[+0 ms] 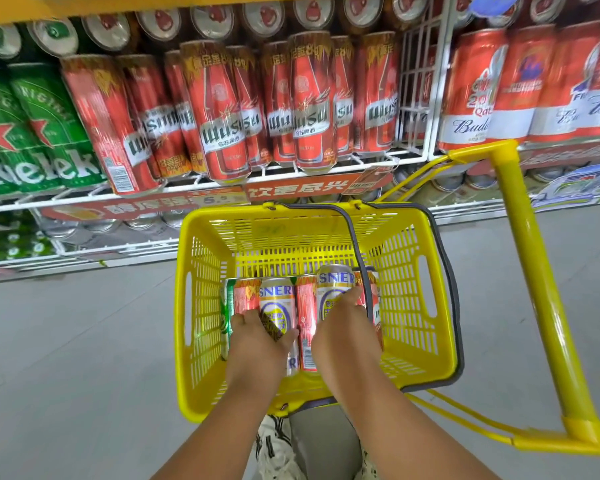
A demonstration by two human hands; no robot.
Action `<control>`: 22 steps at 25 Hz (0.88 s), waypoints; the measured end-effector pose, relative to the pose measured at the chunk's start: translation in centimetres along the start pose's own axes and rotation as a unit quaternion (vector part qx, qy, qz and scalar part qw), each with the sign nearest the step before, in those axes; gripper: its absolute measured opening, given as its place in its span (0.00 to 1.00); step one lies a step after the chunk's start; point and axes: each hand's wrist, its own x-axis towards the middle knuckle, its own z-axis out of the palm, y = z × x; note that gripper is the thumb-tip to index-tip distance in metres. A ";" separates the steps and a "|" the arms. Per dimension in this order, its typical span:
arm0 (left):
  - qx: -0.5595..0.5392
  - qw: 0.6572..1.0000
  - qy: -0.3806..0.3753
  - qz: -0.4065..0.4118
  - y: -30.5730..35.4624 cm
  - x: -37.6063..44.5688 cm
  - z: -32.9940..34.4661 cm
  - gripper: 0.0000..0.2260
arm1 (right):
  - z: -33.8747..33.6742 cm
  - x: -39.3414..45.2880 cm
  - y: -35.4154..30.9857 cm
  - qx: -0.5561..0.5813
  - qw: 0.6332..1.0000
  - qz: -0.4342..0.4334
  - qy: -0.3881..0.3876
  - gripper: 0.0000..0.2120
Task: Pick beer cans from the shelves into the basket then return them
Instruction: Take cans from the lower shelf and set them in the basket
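Observation:
A yellow plastic basket (201, 306) sits in front of me below the shelf, with several beer cans lying side by side on its bottom. My left hand (257, 336) reaches in and curls over a white-and-gold Pilsner can (278, 297), fingers spreading onto the red can (246, 296) beside it. My right hand (342, 322) grips a second white-and-gold Pilsner can (335, 282), whose far end sits higher than its neighbours. Between my hands lies another red can (305, 317). A green can (227, 306) lies at the far left of the row.
The shelf (222, 183) ahead holds red Wusu cans (219, 112), green Heineken cans (32, 126) on the left and Budweiser cans (471, 95) on the right past a white wire divider. A yellow trolley handle (530, 258) rises at right. Grey floor lies on both sides.

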 end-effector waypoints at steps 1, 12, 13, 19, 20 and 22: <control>-0.007 1.000 0.000 0.008 -0.2 -0.2 -0.2 0.29 | -0.1 -0.2 -0.2 0.006 1.000 0.007 -0.005 0.43; -0.032 0.999 0.013 0.041 0.1 -1.1 -1.1 0.26 | 1.6 -3.6 1.9 0.064 0.996 -0.036 -0.054 0.31; -0.032 0.999 0.012 0.041 0.0 -1.0 -1.1 0.26 | 1.5 -3.8 2.3 0.065 0.995 -0.050 -0.056 0.32; -0.018 0.998 0.009 0.056 -0.8 -1.8 -2.0 0.24 | -0.8 -5.0 6.3 0.122 0.981 -0.149 -0.015 0.23; -0.016 0.998 0.011 0.060 -0.8 -2.0 -2.4 0.24 | -1.4 -5.3 7.3 0.121 0.980 -0.157 -0.024 0.23; 0.005 0.997 0.023 0.074 -0.8 -2.5 -3.3 0.24 | -2.5 -5.4 9.1 0.130 0.978 -0.159 -0.022 0.23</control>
